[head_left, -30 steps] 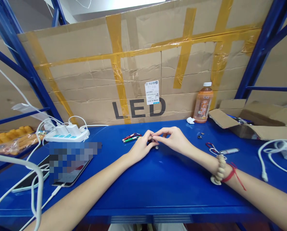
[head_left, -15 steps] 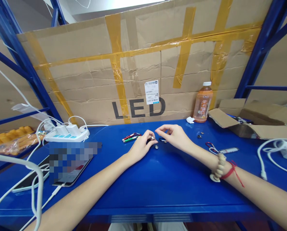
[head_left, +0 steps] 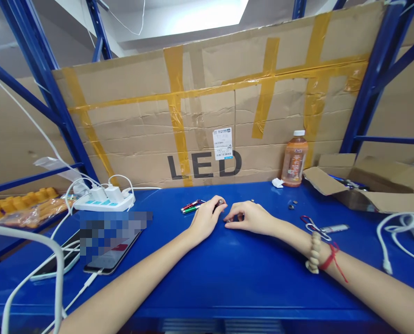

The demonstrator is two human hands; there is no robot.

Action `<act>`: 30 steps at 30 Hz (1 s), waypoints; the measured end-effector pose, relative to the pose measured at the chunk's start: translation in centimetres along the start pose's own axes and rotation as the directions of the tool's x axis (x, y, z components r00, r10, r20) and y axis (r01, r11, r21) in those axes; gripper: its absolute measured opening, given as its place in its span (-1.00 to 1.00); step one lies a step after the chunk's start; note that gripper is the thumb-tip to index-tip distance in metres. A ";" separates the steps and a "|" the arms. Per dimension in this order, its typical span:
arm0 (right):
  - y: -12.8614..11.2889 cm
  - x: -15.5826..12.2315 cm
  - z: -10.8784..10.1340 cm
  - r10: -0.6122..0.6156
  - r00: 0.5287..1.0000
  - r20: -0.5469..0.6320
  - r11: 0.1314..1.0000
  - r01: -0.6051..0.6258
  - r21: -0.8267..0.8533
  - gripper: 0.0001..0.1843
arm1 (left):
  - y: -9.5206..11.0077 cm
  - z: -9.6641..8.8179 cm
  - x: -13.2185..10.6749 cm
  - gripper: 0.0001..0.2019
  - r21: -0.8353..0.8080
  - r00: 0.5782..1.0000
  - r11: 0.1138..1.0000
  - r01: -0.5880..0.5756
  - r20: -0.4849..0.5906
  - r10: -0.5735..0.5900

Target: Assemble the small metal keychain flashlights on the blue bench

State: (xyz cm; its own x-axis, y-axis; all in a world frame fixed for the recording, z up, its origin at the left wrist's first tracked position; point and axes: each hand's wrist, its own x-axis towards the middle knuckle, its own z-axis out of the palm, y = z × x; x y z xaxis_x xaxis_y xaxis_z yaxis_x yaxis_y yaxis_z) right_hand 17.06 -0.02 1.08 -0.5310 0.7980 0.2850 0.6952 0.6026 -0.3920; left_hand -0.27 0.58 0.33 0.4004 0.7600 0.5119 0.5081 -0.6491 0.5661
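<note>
My left hand (head_left: 205, 220) rests on the blue table (head_left: 227, 273) with its fingers closed round a small dark, silver-tipped cylinder (head_left: 219, 203) that pokes out above the fingertips. My right hand (head_left: 249, 217) lies beside it, fingertips pinched down on a tiny metal part (head_left: 228, 221) on the table. The two hands are almost touching. Just left of my left hand lie small red and green pen-like lights (head_left: 191, 207).
A cardboard sheet marked LED (head_left: 207, 111) walls the back. An orange drink bottle (head_left: 294, 159) and an open carton (head_left: 366, 185) stand right. Small metal parts (head_left: 291, 204), a carabiner clip (head_left: 311, 225), white cables (head_left: 391, 241), a power strip (head_left: 104, 202) and phones (head_left: 109, 253) lie around.
My right hand came down from above the table to pinch a small part on the surface. The left hand kept its place. The camera tilted up a little.
</note>
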 end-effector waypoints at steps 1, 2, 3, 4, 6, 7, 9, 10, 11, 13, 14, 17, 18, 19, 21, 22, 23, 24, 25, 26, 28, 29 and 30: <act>0.1 0.0 0.1 -0.006 1.000 0.005 1.000 0.006 0.006 -0.75 | 0.0 0.0 0.0 -0.83 -0.005 1.000 1.000 0.009 0.008 -0.009; 0.1 0.0 0.1 -0.009 1.000 0.006 1.000 0.009 0.012 -0.77 | 0.0 0.0 0.0 -0.82 -0.009 1.000 1.000 0.017 0.016 -0.017; 0.2 0.1 0.1 -0.006 1.000 0.001 1.000 0.006 0.015 -0.78 | 0.0 0.0 0.0 -0.82 -0.011 1.000 1.000 0.022 0.022 -0.022; 0.3 0.1 0.1 0.002 1.000 -0.005 1.000 -0.002 0.012 -0.78 | 0.0 0.1 -0.1 -0.81 -0.010 0.999 1.000 0.024 0.026 -0.024; 0.3 0.0 0.0 0.031 0.999 -0.023 0.999 -0.031 -0.006 -0.79 | 0.0 0.1 -0.1 -0.80 -0.006 0.999 1.000 0.023 0.030 -0.023; 0.2 0.0 -0.1 0.051 0.998 -0.031 0.999 -0.051 -0.017 -0.79 | 0.1 0.1 -0.1 -0.79 -0.006 0.999 1.000 0.022 0.030 -0.021; 0.1 0.0 -0.2 0.099 0.994 -0.049 0.994 -0.101 -0.032 -0.78 | 0.1 0.1 -0.2 -0.79 -0.008 0.999 1.000 0.020 0.027 -0.020; 0.0 0.0 -0.2 0.121 0.991 -0.056 0.992 -0.123 -0.031 -0.76 | 0.1 0.1 -0.2 -0.80 -0.008 0.999 1.000 0.021 0.025 -0.021; 0.0 0.0 -0.3 0.137 0.988 -0.064 0.990 -0.139 -0.025 -0.76 | 0.1 0.1 -0.2 -0.80 -0.007 0.999 1.000 0.023 0.022 -0.023; 0.1 0.1 -0.2 0.142 0.986 -0.091 0.990 -0.142 0.003 -0.75 | 0.0 0.2 -0.1 -0.81 -0.005 0.999 1.000 0.030 0.028 -0.030; 0.2 0.2 -0.2 0.131 0.985 -0.109 0.991 -0.129 0.027 -0.75 | 0.0 0.2 -0.1 -0.82 -0.005 0.999 0.999 0.035 0.035 -0.035; 0.7 0.4 0.0 0.094 0.979 -0.179 0.989 -0.071 0.133 -0.73 | -0.1 0.2 -0.1 -0.82 -0.009 0.998 0.999 0.049 0.050 -0.049; 0.8 0.5 0.1 0.097 0.973 -0.208 0.982 -0.060 0.177 -0.70 | -0.1 0.2 -0.1 -0.81 -0.008 0.997 0.999 0.054 0.055 -0.053; 0.9 0.6 0.1 0.111 0.965 -0.239 0.974 -0.057 0.221 -0.67 | -0.2 0.3 -0.1 -0.81 -0.008 0.997 0.998 0.057 0.061 -0.056; 1.0 0.7 0.1 0.164 0.942 -0.293 0.947 -0.067 0.314 -0.63 | -0.2 0.3 -0.1 -0.79 -0.011 0.995 0.998 0.058 0.080 -0.057; 1.0 0.7 0.0 0.195 0.931 -0.310 0.931 -0.075 0.358 -0.61 | -0.3 0.2 -0.1 -0.79 -0.013 0.994 0.998 0.058 0.089 -0.057; 1.0 0.7 -0.1 0.221 0.921 -0.320 0.913 -0.081 0.399 -0.61 | -0.3 0.2 -0.1 -0.78 -0.015 0.994 0.998 0.060 0.094 -0.058; 0.9 0.7 -0.2 0.242 0.915 -0.323 0.896 -0.083 0.436 -0.60 | -0.3 0.2 -0.1 -0.77 -0.016 0.994 0.998 0.061 0.095 -0.059; 0.8 0.7 -0.2 0.257 0.911 -0.322 0.880 -0.083 0.468 -0.61 | -0.4 0.3 -0.2 -0.77 -0.016 0.994 0.998 0.063 0.092 -0.061; 0.8 0.7 -0.3 0.270 0.909 -0.319 0.864 -0.082 0.496 -0.61 | -0.4 0.3 -0.2 -0.77 -0.015 0.994 0.998 0.064 0.089 -0.062; 0.6 0.8 -0.3 0.289 0.909 -0.300 0.832 -0.083 0.548 -0.63 | -0.4 0.3 -0.2 -0.78 -0.015 0.995 0.998 0.060 0.084 -0.058; 0.6 0.8 -0.3 0.298 0.910 -0.288 0.815 -0.085 0.574 -0.64 | -0.4 0.3 -0.2 -0.78 -0.015 0.995 0.998 0.055 0.084 -0.054; 0.6 0.8 -0.3 0.307 0.911 -0.275 0.795 -0.087 0.600 -0.65 | -0.4 0.3 -0.2 -0.79 -0.015 0.995 0.999 0.049 0.086 -0.047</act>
State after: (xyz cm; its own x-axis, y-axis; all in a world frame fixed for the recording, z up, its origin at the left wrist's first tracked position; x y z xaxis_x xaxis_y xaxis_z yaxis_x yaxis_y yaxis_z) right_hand 17.16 0.98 1.31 -0.1366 0.9148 0.3800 0.3087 0.4038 -0.8612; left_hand -0.33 0.70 -0.19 0.4397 0.7900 0.4273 0.5155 -0.6116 0.6001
